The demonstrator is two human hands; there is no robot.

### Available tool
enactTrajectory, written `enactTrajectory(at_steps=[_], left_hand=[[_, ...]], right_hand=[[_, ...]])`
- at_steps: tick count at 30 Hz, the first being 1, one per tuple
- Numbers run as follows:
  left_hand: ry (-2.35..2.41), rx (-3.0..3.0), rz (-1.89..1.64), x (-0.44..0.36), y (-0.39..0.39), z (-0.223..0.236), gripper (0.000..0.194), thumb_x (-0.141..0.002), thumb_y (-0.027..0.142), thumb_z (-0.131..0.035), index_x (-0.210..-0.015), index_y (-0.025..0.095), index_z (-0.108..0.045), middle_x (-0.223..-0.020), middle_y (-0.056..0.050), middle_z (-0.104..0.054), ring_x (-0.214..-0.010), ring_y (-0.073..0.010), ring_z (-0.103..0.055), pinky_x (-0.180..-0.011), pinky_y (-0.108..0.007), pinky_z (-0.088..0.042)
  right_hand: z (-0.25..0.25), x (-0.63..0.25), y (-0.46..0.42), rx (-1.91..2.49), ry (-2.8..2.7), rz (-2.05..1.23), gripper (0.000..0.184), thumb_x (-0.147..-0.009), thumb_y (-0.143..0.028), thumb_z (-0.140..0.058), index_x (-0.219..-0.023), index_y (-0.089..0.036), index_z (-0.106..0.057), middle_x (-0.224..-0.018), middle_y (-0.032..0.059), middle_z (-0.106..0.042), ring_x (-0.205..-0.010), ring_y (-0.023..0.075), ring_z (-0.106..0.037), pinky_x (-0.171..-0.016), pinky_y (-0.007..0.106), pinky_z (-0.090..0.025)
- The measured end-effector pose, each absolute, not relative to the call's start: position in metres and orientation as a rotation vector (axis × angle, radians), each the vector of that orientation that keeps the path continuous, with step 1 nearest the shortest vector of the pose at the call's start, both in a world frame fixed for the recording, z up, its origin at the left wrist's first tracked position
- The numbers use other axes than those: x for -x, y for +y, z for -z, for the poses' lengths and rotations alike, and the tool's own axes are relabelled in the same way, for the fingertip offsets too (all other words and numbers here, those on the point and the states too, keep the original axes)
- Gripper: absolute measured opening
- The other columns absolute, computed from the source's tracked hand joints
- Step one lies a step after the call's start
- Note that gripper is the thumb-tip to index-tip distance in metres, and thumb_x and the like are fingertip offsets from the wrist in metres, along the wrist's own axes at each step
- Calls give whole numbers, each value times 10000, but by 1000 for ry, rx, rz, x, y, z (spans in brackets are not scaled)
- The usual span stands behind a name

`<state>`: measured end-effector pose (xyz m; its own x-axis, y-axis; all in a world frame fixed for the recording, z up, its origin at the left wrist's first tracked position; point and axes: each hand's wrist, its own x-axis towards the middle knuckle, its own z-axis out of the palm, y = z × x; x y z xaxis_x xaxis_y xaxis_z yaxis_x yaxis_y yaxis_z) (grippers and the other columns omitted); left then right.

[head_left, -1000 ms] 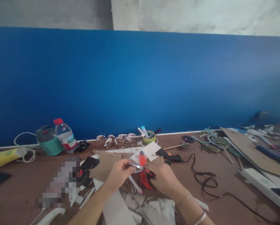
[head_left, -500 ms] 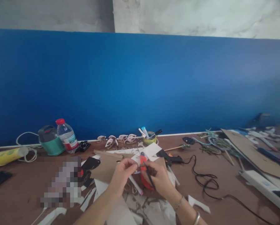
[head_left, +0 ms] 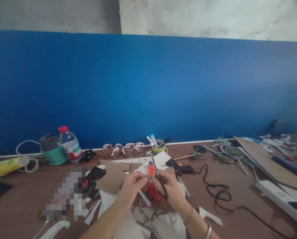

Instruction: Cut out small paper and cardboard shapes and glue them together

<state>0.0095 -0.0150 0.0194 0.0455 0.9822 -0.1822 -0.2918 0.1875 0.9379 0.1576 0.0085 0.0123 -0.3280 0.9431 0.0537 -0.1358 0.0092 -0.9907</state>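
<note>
My right hand [head_left: 170, 186] holds a pair of scissors [head_left: 161, 183]. Their dark handle loop shows over the palm, and the blades point up and away from me. The fingers of my left hand [head_left: 133, 186] are pinched together close to the right fingertips, on something too small to make out. Beneath the hands lies a red-orange object [head_left: 152, 193], partly covered by the scissors and fingers. A white marker with a pink end [head_left: 145, 199] lies between my hands. White paper [head_left: 160, 160] and brown cardboard [head_left: 111, 181] spread out around them.
Cut white bird-like shapes [head_left: 130, 146] line the back edge near a green pen holder [head_left: 158, 150]. A glue gun [head_left: 182, 167] with a black cord lies right. A bottle [head_left: 71, 146] stands left; a power strip [head_left: 280, 199] lies far right. Paper scraps [head_left: 93, 212] litter the front.
My right hand has turned the scissors more upright, so their handle loop shows more. The fingertips of both hands have come closer together.
</note>
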Motion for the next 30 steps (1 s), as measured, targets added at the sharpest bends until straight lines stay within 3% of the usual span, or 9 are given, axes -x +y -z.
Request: enactTrajectory(at_steps=[24,30], left_hand=[[1018,-878,-1186,-13,-17,-20,286,-617,384,-765,-643,155,-595,-563,2,-633,-542,-126,-556,-559,-234,-414],[1145,-1172,-1357,-10,-16,-19,149,-719,306,-683,-675,167,-649,-600,5,-631,-573,-134,-568,-572,-235,-438]], right_hand=[[-11,-157,7,927,-1332,-1518,323,-671,-419,-731,-660,-164,-532,-392,-59,-502,-302,56,-389,-318,163,-297],[-11,-159,9,952,-1327,-1512,335,-663,-430,-743,-698,-158,-550,-404,-54,-513,-316,66,-409,-322,167,-308]])
